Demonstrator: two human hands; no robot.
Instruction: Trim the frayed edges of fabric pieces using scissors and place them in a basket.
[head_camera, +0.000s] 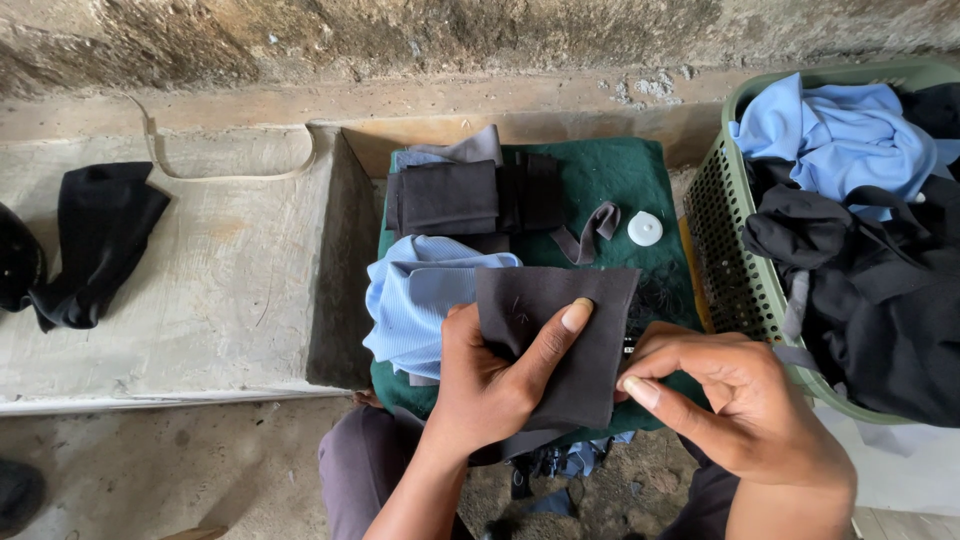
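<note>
Person seated at a low concrete worktop (200, 300), green cloth (620, 180) spread in front as a work pad.

Hands: left hand (490, 385) closed around a dark grey fabric piece (560, 330), thumb lying up its front face, holding it upright just above the near edge of the green cloth. Right hand (740, 400) pinched narrow, thumb and forefinger meeting at the piece's right edge; something small and dark may sit in the pinch, cannot tell what.

Progress, judged: roughly early to middle. Far on the green cloth, a folded stack of dark pieces (470, 195) looks handled and set aside. Light blue fabric (420, 300) lies just left of the held piece, status unclear. The green laundry basket (740, 270) at right is piled full of blue and black garments (860, 220), so much appears left. Loose thread clippings (655, 290) lie beside the held piece.

Counts:
- held piece: one
- dark stack: one, layers not countable
- grey strip (590, 232): one
- white round disc (645, 229): one
- basket: one
- black cloth (95, 240) far left on the worktop: one, well apart
</note>
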